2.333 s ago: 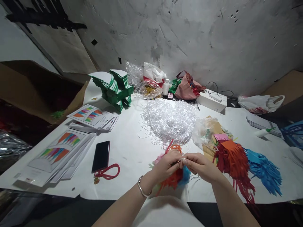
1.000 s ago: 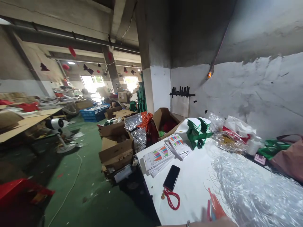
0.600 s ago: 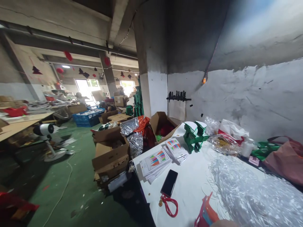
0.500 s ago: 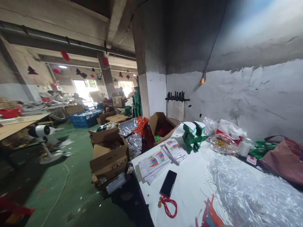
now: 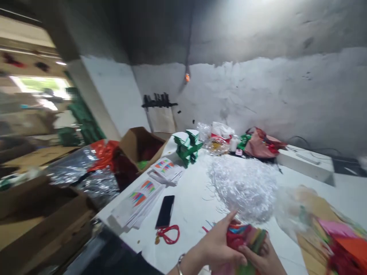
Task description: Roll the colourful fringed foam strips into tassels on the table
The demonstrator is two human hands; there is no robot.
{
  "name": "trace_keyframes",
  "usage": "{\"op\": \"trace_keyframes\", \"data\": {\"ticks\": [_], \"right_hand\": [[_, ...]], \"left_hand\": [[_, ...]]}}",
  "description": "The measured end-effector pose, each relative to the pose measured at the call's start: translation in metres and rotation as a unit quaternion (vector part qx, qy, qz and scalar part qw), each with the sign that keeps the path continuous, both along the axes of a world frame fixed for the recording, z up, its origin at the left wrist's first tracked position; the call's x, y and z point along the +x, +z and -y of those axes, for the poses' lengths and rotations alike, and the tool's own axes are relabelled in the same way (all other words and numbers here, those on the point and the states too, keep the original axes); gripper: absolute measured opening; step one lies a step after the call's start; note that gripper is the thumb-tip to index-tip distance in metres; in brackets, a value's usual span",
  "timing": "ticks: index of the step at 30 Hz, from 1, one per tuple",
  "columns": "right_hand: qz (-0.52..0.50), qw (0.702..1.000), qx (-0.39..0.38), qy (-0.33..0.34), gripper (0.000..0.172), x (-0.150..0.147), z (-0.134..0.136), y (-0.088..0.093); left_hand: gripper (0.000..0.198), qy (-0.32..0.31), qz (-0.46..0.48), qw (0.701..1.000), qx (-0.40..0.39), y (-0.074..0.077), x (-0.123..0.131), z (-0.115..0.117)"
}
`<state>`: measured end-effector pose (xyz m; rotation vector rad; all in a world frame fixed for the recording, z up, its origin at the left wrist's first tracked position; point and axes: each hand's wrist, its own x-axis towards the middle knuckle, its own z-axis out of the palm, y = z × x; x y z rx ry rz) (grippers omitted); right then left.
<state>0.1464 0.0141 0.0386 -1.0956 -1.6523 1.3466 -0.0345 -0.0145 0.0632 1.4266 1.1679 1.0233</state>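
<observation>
Both hands meet at the bottom of the head view over a white table (image 5: pixel 189 206). My left hand (image 5: pixel 218 244), with a bracelet at the wrist, and my right hand (image 5: pixel 262 259) close together round a bundle of coloured paper fringes (image 5: pixel 245 236), red, green and orange. A heap of clear white plastic loops (image 5: pixel 245 185) lies just beyond the hands. The picture is smeared by motion.
A black phone (image 5: pixel 165 211) and a red cord (image 5: pixel 169 233) lie left of the hands, next to printed cards (image 5: pixel 143 193). Green folded stacks (image 5: pixel 187 145), bags (image 5: pixel 262 143) and a white box (image 5: pixel 304 164) stand by the wall. Cardboard boxes (image 5: pixel 137 147) and foil (image 5: pixel 83 172) crowd the left. More coloured fringes (image 5: pixel 341 240) lie right.
The view swung up and left to the workshop hall, then back right and down to the table. My hands, out of sight during the swing, are in view again on the fringe bundle.
</observation>
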Motion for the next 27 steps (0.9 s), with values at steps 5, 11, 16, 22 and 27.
{"op": "trace_keyframes", "data": {"ticks": [5,11,16,22,27], "right_hand": [[-0.17,0.974,-0.118,0.094,0.06,-0.009,-0.013,0.014],[-0.173,0.974,-0.14,0.044,0.039,-0.015,-0.014,0.001],[-0.042,0.998,0.049,0.02,0.022,-0.006,-0.027,0.009],[-0.116,0.993,-0.025,0.027,0.019,-0.008,-0.027,0.017],[-0.216,0.965,-0.13,-0.078,0.03,-0.011,-0.029,0.014]], "left_hand": [[0.108,-0.018,0.11,0.992,-0.057,-0.006,0.006,0.0],[0.099,-0.019,0.051,0.997,-0.062,-0.005,0.013,-0.004],[0.093,-0.022,-0.02,0.999,-0.041,0.006,-0.008,-0.012],[0.12,-0.027,0.165,0.984,-0.067,-0.006,0.021,-0.03],[0.121,-0.027,0.371,0.923,-0.101,-0.031,0.051,-0.022]]}}
